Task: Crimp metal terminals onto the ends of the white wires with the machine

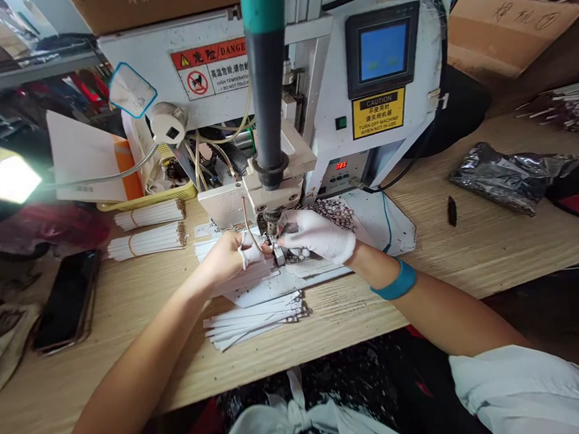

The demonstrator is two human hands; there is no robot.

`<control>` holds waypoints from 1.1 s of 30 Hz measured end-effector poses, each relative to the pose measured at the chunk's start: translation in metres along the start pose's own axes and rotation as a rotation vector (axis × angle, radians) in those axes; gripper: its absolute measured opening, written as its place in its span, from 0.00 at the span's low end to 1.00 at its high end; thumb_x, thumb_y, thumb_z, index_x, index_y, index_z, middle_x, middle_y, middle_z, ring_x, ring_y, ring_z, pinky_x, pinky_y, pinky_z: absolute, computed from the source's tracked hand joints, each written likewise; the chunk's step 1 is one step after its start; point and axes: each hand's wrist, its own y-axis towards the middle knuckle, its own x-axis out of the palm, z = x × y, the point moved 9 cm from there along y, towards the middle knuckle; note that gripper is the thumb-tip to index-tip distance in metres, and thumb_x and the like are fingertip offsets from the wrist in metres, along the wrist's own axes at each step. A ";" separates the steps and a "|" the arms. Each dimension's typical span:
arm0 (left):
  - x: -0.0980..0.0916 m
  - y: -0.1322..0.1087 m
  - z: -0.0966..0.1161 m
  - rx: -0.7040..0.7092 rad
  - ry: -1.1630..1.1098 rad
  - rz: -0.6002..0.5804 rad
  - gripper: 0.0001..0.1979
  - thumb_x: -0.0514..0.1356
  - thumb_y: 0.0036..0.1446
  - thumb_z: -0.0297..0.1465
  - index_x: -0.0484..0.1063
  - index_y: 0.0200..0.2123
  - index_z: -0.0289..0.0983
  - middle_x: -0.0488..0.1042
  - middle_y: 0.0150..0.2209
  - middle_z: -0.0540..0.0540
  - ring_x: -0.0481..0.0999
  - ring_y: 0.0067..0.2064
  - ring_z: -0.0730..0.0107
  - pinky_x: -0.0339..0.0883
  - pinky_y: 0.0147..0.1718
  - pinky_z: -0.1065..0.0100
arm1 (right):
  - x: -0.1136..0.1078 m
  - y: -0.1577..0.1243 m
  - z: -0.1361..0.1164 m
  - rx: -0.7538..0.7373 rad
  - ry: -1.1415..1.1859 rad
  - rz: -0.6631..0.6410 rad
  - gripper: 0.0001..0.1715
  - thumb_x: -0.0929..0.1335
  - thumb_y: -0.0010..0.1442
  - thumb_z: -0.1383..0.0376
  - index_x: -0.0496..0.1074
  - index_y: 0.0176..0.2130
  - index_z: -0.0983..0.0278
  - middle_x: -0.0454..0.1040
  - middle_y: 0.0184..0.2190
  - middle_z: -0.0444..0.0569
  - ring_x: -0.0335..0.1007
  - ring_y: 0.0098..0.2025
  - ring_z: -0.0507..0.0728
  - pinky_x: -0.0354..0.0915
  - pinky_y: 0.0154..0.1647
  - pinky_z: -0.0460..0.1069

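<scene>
Both hands meet under the head point(272, 222) of a white benchtop machine with a high-temperature warning label. My left hand point(235, 253), with white coverings on some fingers, has its fingertips pinched together left of the small metal block point(279, 255). On the other side, my right hand point(318, 235), in a white glove, pinches close to the same spot. What either hand holds is too small and hidden to name. A heap of tiny dark and white parts point(337, 213) lies behind my right hand. White strips with small end pieces point(255, 319) lie in front on the table.
Bundled white strips point(146, 242) and a phone point(68, 300) lie at left, near a bright lamp point(8, 179). A thick dark tube point(266, 98) rises above the hands. At right are a plastic bag point(504, 176) and a cardboard box point(515, 29).
</scene>
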 end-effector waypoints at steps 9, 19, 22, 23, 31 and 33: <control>-0.003 0.000 -0.008 -0.066 0.053 0.020 0.14 0.60 0.43 0.41 0.75 0.23 0.34 0.74 0.24 0.50 0.68 0.28 0.71 0.62 0.28 0.72 | -0.002 0.001 -0.003 -0.093 0.014 -0.020 0.11 0.69 0.46 0.71 0.66 0.32 0.66 0.65 0.23 0.40 0.56 0.20 0.46 0.54 0.16 0.42; -0.001 0.001 -0.001 -0.050 0.043 -0.018 0.12 0.60 0.41 0.37 0.74 0.23 0.34 0.71 0.22 0.51 0.65 0.25 0.75 0.58 0.26 0.73 | -0.004 -0.002 -0.010 -0.196 -0.034 0.029 0.11 0.69 0.45 0.69 0.62 0.30 0.63 0.63 0.24 0.40 0.58 0.24 0.48 0.55 0.21 0.44; -0.003 0.001 0.000 -0.042 0.057 -0.005 0.12 0.60 0.41 0.37 0.75 0.24 0.33 0.69 0.21 0.52 0.63 0.24 0.76 0.56 0.24 0.74 | -0.008 -0.002 -0.014 -0.282 -0.110 0.078 0.11 0.69 0.44 0.69 0.61 0.28 0.63 0.63 0.25 0.41 0.59 0.27 0.50 0.57 0.26 0.45; -0.003 0.000 0.000 -0.035 0.057 0.005 0.12 0.60 0.41 0.37 0.74 0.24 0.33 0.69 0.20 0.52 0.62 0.23 0.76 0.56 0.24 0.74 | -0.009 -0.003 -0.016 -0.301 -0.144 0.095 0.11 0.69 0.44 0.69 0.61 0.28 0.63 0.63 0.25 0.41 0.59 0.27 0.50 0.57 0.27 0.46; -0.004 0.001 0.008 0.107 0.087 0.041 0.15 0.62 0.42 0.40 0.67 0.17 0.33 0.61 0.17 0.54 0.56 0.20 0.79 0.52 0.20 0.75 | -0.010 -0.015 -0.029 -0.417 -0.384 0.209 0.08 0.68 0.47 0.69 0.61 0.26 0.64 0.65 0.24 0.40 0.58 0.25 0.48 0.56 0.29 0.45; -0.007 0.000 0.012 0.121 0.131 0.046 0.16 0.61 0.44 0.41 0.67 0.18 0.33 0.63 0.18 0.53 0.58 0.21 0.78 0.53 0.20 0.75 | -0.013 -0.015 -0.029 -0.403 -0.393 0.186 0.07 0.68 0.47 0.68 0.63 0.27 0.64 0.67 0.25 0.41 0.61 0.26 0.49 0.57 0.29 0.45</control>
